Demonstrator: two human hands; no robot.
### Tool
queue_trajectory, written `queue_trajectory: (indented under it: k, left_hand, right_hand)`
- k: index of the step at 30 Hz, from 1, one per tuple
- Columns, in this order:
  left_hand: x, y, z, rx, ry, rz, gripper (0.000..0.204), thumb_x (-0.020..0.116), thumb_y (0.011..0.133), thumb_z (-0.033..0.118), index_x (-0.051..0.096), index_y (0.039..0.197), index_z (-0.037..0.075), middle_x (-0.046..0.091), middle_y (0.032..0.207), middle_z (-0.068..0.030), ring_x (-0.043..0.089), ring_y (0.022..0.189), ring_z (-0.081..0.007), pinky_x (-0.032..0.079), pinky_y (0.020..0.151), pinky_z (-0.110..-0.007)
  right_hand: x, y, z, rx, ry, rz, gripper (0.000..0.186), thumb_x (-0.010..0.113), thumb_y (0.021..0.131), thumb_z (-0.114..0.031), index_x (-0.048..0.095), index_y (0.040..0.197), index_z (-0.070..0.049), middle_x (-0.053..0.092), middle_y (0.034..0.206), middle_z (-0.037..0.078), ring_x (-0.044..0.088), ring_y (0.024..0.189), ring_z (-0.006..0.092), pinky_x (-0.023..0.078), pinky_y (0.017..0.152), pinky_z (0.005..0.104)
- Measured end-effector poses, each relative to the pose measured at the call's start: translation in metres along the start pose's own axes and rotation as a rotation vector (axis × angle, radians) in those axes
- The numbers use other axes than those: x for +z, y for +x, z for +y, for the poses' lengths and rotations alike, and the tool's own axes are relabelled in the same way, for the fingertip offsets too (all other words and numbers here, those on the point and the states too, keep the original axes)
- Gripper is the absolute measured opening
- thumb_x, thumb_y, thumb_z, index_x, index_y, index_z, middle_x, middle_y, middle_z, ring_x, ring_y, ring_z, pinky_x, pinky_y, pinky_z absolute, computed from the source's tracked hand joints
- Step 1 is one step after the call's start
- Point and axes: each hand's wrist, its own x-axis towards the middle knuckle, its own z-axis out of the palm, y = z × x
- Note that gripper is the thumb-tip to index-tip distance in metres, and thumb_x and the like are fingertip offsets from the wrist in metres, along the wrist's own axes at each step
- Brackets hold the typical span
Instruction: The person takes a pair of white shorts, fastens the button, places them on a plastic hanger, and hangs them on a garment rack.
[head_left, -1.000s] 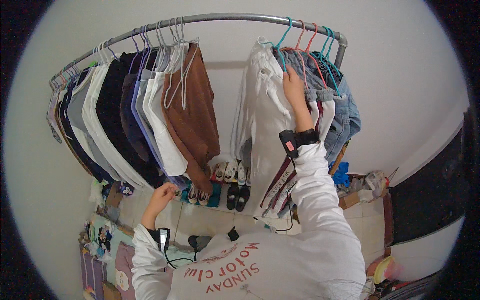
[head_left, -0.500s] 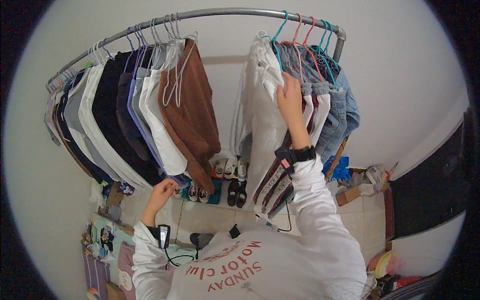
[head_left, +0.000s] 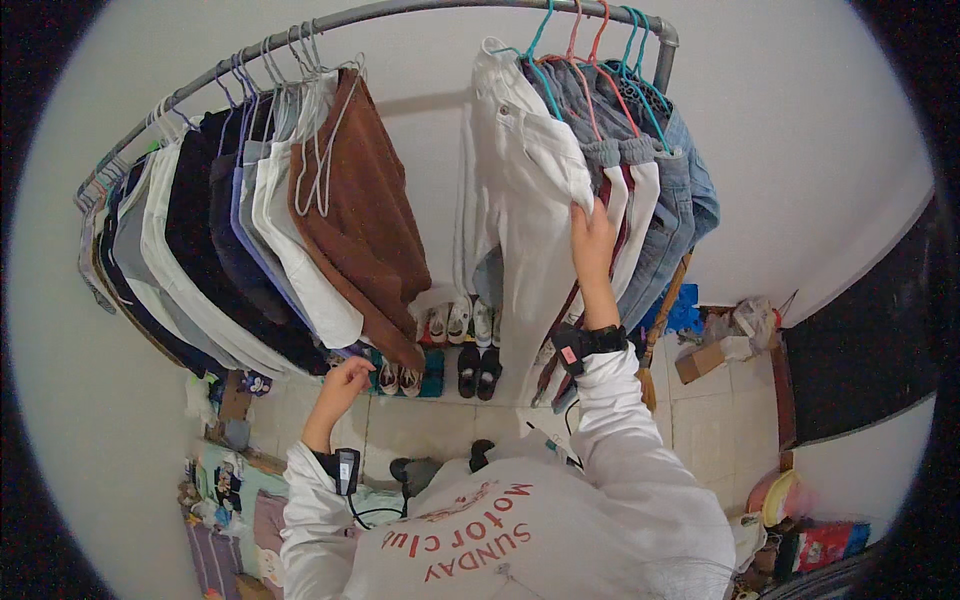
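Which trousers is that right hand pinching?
The plain white trousers: the right hand pinches their side edge. The striped trousers and blue jeans hang farther right.

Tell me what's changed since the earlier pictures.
The right hand has moved down from the teal hanger and now pinches the edge of the white trousers, drawing it out to the right. The left hand stays low near the brown garment; the hanging order along the rail looks unchanged.

On my feed, clothes [head_left: 360, 190] hang along the left of the rail [head_left: 420, 6], trousers [head_left: 525, 150] along its right — below the gap I see shoes [head_left: 467, 370] on the floor [head_left: 420, 425], a broom [head_left: 648, 387] farther right.
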Motion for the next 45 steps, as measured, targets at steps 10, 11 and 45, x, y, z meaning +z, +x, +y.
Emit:
queue_trajectory:
  k: [10,11,45]
  left_hand:
    - [-0.012,-0.014,-0.013,-0.014,-0.078,0.035,0.015,0.041,0.075,-0.001,0.053,0.084,0.002,0.051,0.062,-0.0029,0.049,0.059,-0.009,0.04,0.054,-0.021]
    - [-0.013,-0.014,-0.012,-0.011,-0.101,0.038,0.015,0.041,0.074,-0.001,0.053,0.083,0.001,0.05,0.062,-0.003,0.049,0.059,-0.0089,0.04,0.054,-0.021]
    - [-0.012,0.109,0.022,0.318,-0.129,-0.293,0.012,0.046,0.078,0.009,0.052,0.088,0.004,0.052,0.063,-0.0043,0.047,0.058,-0.0087,0.039,0.054,-0.022]
  right_hand:
    - [0.004,0.02,-0.026,0.06,0.149,-0.187,0.05,0.059,0.068,-0.027,0.038,0.105,0.0,0.052,0.095,0.022,0.051,0.089,0.0348,0.038,0.077,0.0372]
    - [0.004,0.03,-0.022,0.051,0.219,-0.133,0.053,0.06,0.067,-0.028,0.038,0.106,0.001,0.051,0.097,0.021,0.05,0.091,0.0334,0.038,0.078,0.0356]
    - [-0.01,0.042,-0.118,-0.349,0.068,-0.61,0.038,0.061,0.065,-0.012,0.042,0.096,-0.002,0.037,0.103,0.013,0.037,0.099,0.0252,0.029,0.086,0.0305]
